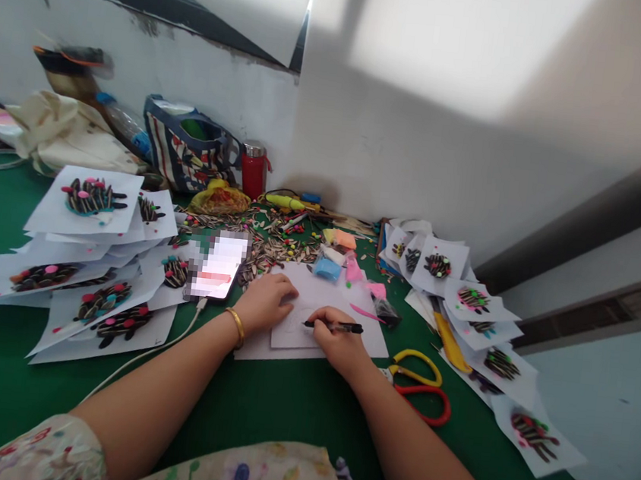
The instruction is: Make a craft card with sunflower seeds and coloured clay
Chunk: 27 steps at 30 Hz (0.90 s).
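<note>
In my right hand is a black pen, its tip on a small sheet of white paper. Faint drawn lines show on that sheet near the tip. My left hand lies flat with fingers stretched out on the sheet's left side, a gold bangle on the wrist. Larger white paper lies underneath. At its far edge sit a blue clay packet, pink clay and a dark packet. Left of my left hand lies a lit phone on a white cable.
Paper cards with seed figures are stacked at left, and more cards spread at right. Scissors with yellow and red handles lie beside my right forearm. Loose striped seeds, a red flask and a striped bag stand toward the wall.
</note>
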### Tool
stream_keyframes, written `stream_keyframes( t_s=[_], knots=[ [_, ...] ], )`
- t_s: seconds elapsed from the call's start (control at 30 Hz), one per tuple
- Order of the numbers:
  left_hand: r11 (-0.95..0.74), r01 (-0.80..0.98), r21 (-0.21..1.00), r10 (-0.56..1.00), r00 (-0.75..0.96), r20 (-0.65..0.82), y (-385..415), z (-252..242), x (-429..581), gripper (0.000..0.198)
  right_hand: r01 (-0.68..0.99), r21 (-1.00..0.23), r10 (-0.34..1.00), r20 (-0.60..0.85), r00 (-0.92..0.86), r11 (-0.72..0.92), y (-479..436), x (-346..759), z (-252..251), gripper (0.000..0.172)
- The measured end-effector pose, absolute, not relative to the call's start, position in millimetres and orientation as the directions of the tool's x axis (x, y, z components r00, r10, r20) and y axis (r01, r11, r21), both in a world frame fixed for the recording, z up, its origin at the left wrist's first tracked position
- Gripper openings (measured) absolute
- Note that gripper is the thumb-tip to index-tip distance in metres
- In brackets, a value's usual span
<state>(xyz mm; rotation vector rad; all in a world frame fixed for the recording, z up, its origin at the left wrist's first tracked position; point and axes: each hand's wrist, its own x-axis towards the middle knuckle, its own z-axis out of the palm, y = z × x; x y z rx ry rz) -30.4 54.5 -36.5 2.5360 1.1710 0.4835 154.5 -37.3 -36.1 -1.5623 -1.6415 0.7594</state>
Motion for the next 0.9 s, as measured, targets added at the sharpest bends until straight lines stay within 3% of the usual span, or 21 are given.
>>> stream_keyframes(
  t_s=[0.9],
  knots=[
    [-0.628,0.663,0.408,0.767,0.615,0.181,54.9,-37.2,-31.2,0.022,0.561,-0.824,0.994,0.104,0.023,0.073,-37.8,155.7,-35.2,0.019]
  ],
)
